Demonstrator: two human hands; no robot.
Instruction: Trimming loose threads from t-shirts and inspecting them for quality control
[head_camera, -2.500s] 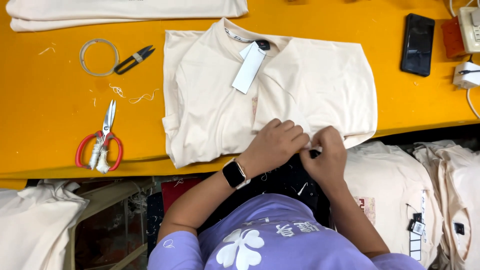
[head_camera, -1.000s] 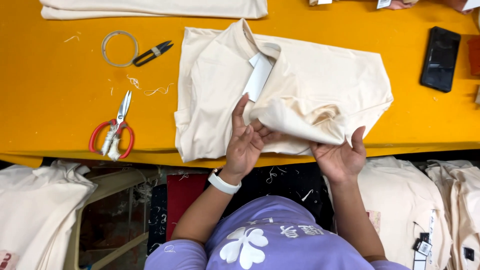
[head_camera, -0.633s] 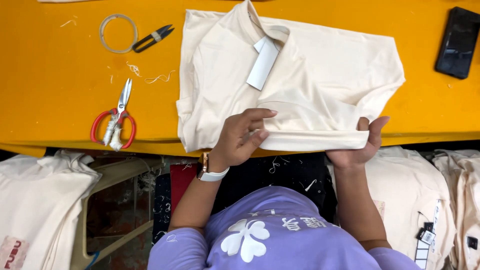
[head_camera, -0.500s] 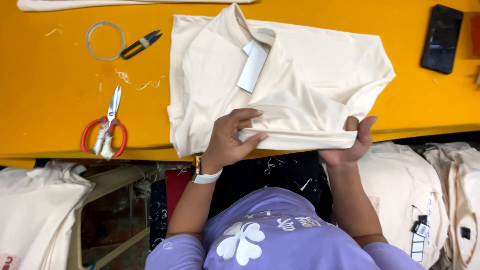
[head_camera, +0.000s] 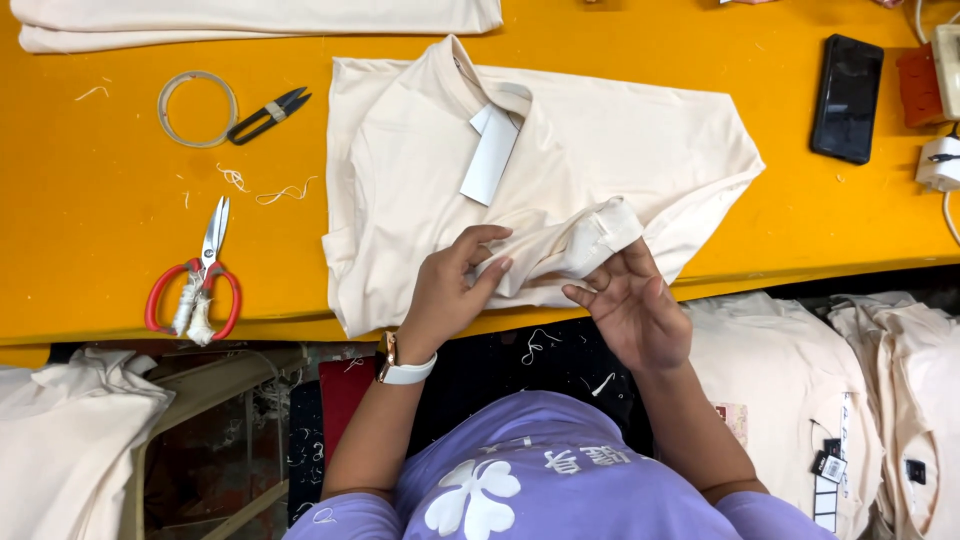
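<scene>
Folded hem's opened back up since before; left hand fingers pinch the cream t-shirt on the yellow tabletop, right hand open under its rolled sleeve, red scissors off left

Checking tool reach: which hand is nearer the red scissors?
Left. The left hand rests on the cream shirt, right of the red scissors. The right hand sits farther right, at the shirt's folded sleeve.

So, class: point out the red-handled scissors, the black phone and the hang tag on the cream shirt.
red-handled scissors (head_camera: 205, 275), head view, on the pivot.
black phone (head_camera: 847, 98), head view, middle of its screen.
hang tag (head_camera: 490, 155), head view, centre of the white card.
</scene>
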